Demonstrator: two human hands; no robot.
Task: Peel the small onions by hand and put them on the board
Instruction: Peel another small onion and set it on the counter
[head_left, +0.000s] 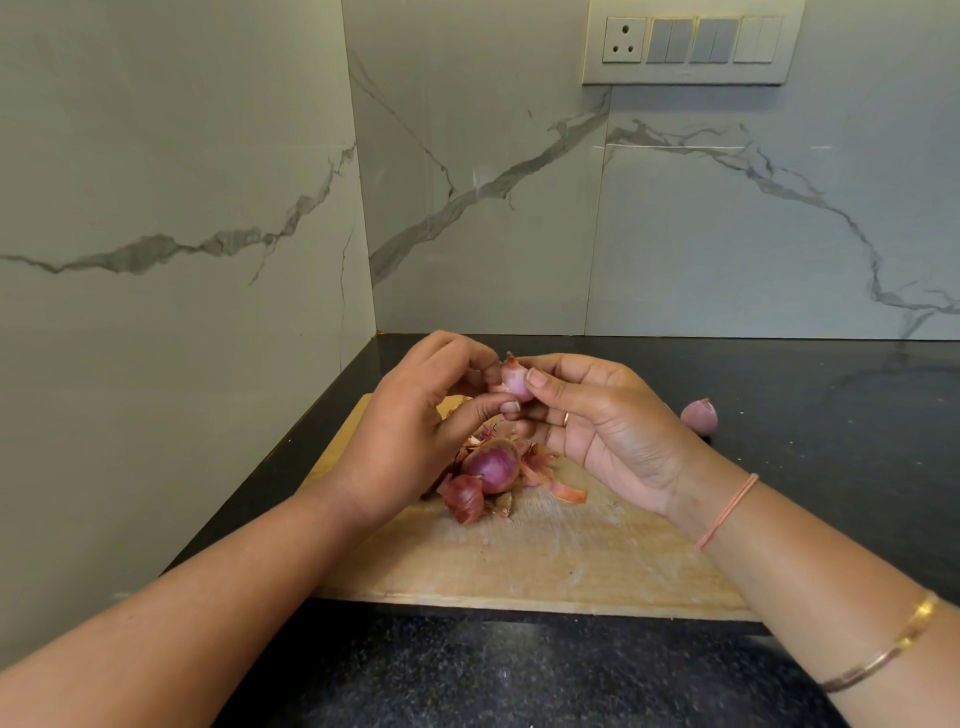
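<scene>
Seen from above, two hands meet over a wooden board (545, 561) on a dark surface (519, 675). The left hand (415, 431) and right hand (597, 431) both pinch one small pale pink onion (516, 382) in their fingertips, held above the board. Below it on the board lie a purple onion (491, 465) and loose papery skins (563, 491). Another onion (700, 415) rests on the surface just right of the board.

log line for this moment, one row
step: peeling | left hand: pinches held onion | right hand: holds same | board: board onion, peels | counter: counter onion
</scene>
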